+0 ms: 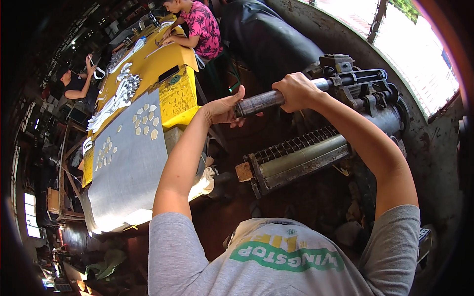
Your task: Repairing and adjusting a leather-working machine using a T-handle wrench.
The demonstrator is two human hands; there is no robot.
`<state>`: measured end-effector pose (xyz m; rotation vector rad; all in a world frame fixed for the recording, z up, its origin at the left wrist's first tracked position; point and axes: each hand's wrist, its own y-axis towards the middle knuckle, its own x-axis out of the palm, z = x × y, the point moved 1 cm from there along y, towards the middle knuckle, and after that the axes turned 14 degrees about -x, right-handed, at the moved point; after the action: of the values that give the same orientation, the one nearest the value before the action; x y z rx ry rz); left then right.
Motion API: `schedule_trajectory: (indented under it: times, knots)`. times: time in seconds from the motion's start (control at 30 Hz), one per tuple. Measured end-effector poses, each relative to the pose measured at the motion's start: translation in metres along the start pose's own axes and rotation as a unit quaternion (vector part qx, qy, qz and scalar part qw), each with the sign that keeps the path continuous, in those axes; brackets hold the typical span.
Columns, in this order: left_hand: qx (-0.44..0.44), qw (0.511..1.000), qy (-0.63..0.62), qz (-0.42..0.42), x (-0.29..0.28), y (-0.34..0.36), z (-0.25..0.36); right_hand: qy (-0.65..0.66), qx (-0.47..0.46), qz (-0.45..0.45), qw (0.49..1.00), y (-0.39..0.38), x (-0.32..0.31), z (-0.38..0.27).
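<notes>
A long grey metal roller [259,102] reaches out from an old machine [363,81] on the right. My right hand [297,92] is closed over the roller from above, partway along it. At its free end my left hand [225,109] cups the tip, thumb on the upper side and fingers curled beneath; the roller partly hides those fingers. Below the roller lies a second, thicker metal cylinder [303,160] in a frame, with a row of coiled or ribbed metal along its top. A rusty brown block [243,172] sits at that frame's near end.
To the left stands a long yellow table [180,98] with a grey sheet [131,172], pale pentagon pieces [145,118], white strips [121,91] and a phone [169,74]. One person in a pink shirt [205,29] and another in dark clothes [81,84] work there. A large black roll [271,37] lies behind the machine.
</notes>
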<state>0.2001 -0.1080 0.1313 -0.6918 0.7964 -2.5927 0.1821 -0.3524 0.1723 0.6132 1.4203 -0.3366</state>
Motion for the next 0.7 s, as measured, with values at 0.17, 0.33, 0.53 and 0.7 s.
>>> schedule_trajectory:
  times: [0.17, 0.33, 0.53, 0.7]
  knots:
    - [-0.015, 0.903, 0.122, 0.412, -0.048, 0.006, -0.025, 0.042, 0.003, -0.05, 0.998, 0.002, -0.004, 0.005]
    - [0.269, 0.758, 0.345, 0.483, -0.026, -0.017, 0.004, 0.05, -0.003, -0.06, 0.997, 0.006, -0.008, 0.0]
    - [0.248, 0.424, 0.607, 0.625, 0.098, 0.025, 0.008, 0.035, 0.012, -0.048, 0.998, -0.001, -0.002, 0.005]
    - [0.075, 0.515, 0.607, 0.601, 0.083, 0.023, 0.032, 0.025, 0.006, -0.047, 0.999, 0.003, -0.005, 0.002]
